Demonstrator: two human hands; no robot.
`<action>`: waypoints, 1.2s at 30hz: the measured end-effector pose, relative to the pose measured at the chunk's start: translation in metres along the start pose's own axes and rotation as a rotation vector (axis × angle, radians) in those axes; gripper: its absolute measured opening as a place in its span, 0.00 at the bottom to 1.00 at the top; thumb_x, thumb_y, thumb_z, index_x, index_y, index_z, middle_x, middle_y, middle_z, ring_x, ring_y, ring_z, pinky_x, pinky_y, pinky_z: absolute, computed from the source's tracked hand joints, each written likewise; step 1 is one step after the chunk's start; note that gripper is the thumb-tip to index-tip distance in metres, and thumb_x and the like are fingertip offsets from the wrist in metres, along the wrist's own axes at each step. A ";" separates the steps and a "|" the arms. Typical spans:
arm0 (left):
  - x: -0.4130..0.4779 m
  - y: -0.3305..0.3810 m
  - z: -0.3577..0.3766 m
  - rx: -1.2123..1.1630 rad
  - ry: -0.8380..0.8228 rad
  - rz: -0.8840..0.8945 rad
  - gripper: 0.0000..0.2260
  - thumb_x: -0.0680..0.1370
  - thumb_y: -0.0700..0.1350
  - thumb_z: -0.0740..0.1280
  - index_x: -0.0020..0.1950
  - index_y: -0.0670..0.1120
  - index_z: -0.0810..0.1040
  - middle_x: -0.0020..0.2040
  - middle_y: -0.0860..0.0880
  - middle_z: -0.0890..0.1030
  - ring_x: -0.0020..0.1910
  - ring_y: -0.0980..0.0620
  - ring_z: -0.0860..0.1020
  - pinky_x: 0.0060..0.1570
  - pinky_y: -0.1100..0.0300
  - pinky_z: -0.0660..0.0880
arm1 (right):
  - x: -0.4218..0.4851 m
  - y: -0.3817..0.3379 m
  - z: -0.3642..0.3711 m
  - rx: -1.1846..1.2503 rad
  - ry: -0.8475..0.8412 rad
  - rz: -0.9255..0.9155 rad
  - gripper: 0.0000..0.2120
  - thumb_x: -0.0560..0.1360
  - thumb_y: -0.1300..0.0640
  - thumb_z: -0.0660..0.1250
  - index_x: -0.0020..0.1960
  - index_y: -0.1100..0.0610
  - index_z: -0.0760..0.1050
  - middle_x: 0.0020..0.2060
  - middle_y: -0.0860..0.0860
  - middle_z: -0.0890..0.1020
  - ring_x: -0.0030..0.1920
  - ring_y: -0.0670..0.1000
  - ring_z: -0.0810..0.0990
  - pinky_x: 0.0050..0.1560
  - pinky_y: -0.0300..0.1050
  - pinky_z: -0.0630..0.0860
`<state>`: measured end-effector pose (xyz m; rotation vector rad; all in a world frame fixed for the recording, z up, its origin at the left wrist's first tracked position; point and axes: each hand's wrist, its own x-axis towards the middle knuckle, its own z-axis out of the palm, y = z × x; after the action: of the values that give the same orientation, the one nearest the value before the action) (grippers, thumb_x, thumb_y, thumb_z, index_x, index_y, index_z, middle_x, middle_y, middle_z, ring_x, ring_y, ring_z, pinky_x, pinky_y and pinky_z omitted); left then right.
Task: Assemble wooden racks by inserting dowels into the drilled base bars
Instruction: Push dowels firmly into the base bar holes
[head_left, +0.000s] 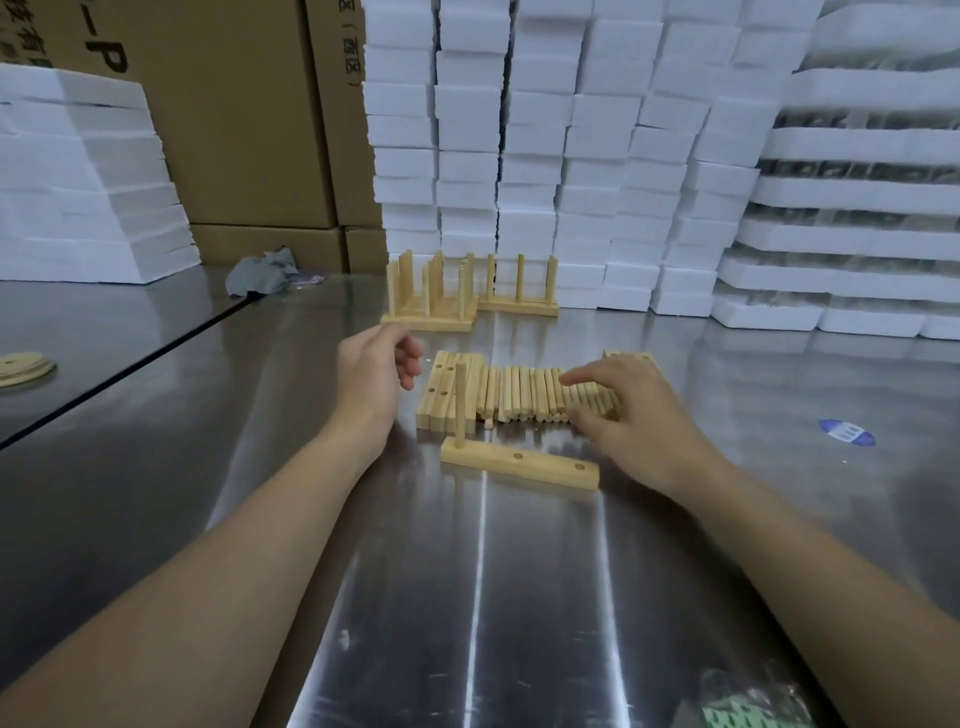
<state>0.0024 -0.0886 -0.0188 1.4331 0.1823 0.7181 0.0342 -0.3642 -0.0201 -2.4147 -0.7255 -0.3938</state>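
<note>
A drilled wooden base bar (524, 465) lies across the steel table in front of me. One dowel (460, 402) stands upright in its left hole; the other two holes are bare. Behind it lies a row of loose dowels (524, 395), with several spare base bars (447, 389) at the row's left end. My right hand (631, 415) rests on the right part of the dowel row, fingers spread over the dowels. My left hand (376, 376) hovers left of the spare bars, fingers loosely curled, holding nothing. Finished racks (470, 293) stand farther back.
Stacks of white foam blocks (571, 156) and cardboard boxes (234, 114) wall off the back of the table (519, 597). A grey rag (262, 275) lies at the back left, a round wooden piece (23, 366) at the far left, a blue sticker (847, 432) at the right.
</note>
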 end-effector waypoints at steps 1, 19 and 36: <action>0.000 0.000 0.000 0.005 0.007 -0.003 0.16 0.83 0.43 0.65 0.35 0.43 0.79 0.31 0.49 0.78 0.29 0.55 0.74 0.29 0.65 0.71 | 0.002 -0.002 0.001 -0.010 0.012 -0.027 0.14 0.79 0.51 0.73 0.64 0.44 0.81 0.62 0.45 0.80 0.67 0.49 0.71 0.69 0.45 0.64; -0.005 0.011 0.002 0.091 -0.104 -0.027 0.12 0.83 0.43 0.67 0.41 0.43 0.82 0.34 0.48 0.80 0.29 0.55 0.73 0.30 0.65 0.68 | 0.013 -0.025 -0.008 0.185 0.420 -0.084 0.03 0.80 0.52 0.71 0.51 0.44 0.83 0.42 0.37 0.85 0.47 0.41 0.83 0.47 0.33 0.75; -0.011 0.027 0.001 0.133 -0.476 -0.070 0.10 0.78 0.55 0.77 0.58 0.57 0.89 0.56 0.53 0.89 0.57 0.53 0.80 0.48 0.55 0.71 | 0.001 -0.036 -0.004 0.655 0.313 0.034 0.08 0.75 0.63 0.78 0.47 0.51 0.83 0.43 0.45 0.87 0.47 0.46 0.86 0.51 0.42 0.81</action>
<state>-0.0145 -0.0960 0.0033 1.6750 -0.0917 0.2966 0.0137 -0.3415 0.0001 -1.6999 -0.5601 -0.4268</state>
